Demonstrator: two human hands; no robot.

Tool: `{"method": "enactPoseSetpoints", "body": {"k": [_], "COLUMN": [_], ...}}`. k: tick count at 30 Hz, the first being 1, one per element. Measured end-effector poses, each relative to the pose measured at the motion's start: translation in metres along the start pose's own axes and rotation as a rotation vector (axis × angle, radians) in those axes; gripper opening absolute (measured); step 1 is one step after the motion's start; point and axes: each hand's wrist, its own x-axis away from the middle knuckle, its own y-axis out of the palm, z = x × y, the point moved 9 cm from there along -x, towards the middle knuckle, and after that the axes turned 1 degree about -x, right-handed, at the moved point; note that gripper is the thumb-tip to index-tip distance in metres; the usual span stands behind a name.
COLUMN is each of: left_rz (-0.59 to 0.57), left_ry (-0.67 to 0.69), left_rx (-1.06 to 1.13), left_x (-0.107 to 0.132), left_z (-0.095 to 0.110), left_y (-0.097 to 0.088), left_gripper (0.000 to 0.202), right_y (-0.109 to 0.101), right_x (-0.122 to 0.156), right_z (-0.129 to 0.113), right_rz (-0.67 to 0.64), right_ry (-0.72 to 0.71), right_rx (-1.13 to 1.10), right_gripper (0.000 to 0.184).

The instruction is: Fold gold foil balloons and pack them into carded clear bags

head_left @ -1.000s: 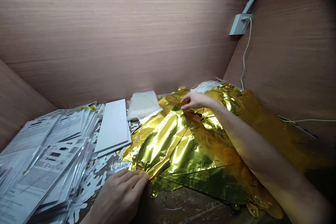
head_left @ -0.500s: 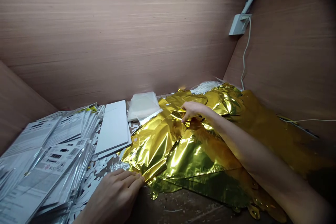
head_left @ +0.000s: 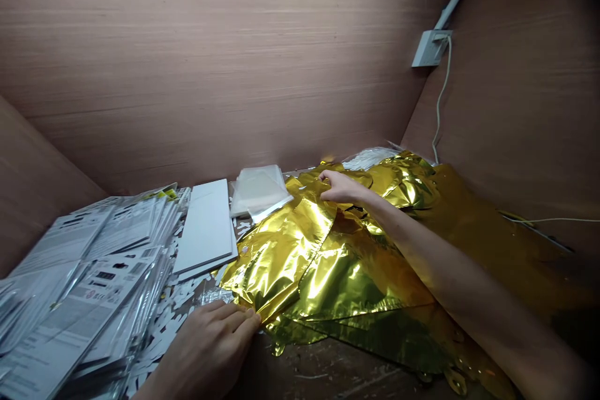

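Flat, uninflated gold foil balloons [head_left: 356, 275] lie in an overlapping, crinkled pile, with seams and small tabs along their edges. At the near left corner of the uppermost foil balloon [head_left: 276, 262], my left hand [head_left: 215, 340] is closed, thumb and fingers pinching its edge. My right hand [head_left: 344, 189] reaches across the pile to the far part of that balloon. Its index finger is bent and the thumb stands apart, with a gap between them just over the foil. The other right fingers are partly hidden.
Printed cards in clear sleeves [head_left: 84, 300] are heaped at left. Beside them lie white boards [head_left: 204, 225], a stack of clear bags [head_left: 260, 190] and white paper scraps [head_left: 164, 325]. Wooden walls [head_left: 234, 75] enclose the table; a socket box [head_left: 431, 48] with a cable hangs at right.
My right hand has lifted slightly off the foil, its thumb and finger now apart. The foil under it lies smoother. My left hand keeps its pinch; the view has shifted a little.
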Motion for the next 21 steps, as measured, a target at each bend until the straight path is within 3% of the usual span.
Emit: {"method": "enactPoseSetpoints", "body": {"k": [6,11,14,17,19,21], "left_rz": [0.011,0.000,-0.012,-0.040,-0.066,-0.081], "left_ry": [0.004,0.002,-0.016,-0.027,-0.036,-0.048], "left_rx": [0.012,0.008,0.003,-0.010,-0.025,-0.037], "left_x": [0.000,0.001,0.002,0.003,0.003,0.003], "left_z": [0.000,0.000,-0.001,0.000,0.000,0.000], "left_y": [0.000,0.002,0.005,0.009,0.012,0.013], "left_gripper": [0.023,0.023,0.022,0.020,0.019,0.018], "right_y": [0.016,-0.009,-0.027,-0.027,-0.012,0.013], "right_x": [0.003,0.010,0.032,0.063,0.080,0.091], "right_z": [0.007,-0.004,-0.044,-0.107,-0.143,-0.162], "right_rz": [-0.010,0.046,0.042,0.045,0.050,0.043], "right_ry": [0.113,0.080,-0.054,-0.321,-0.526,-0.668], "right_rx": [0.042,-0.014,-0.032,-0.018,0.029,0.165], "right_gripper": [0.087,0.065,0.034,0.011,0.015,0.019]}}
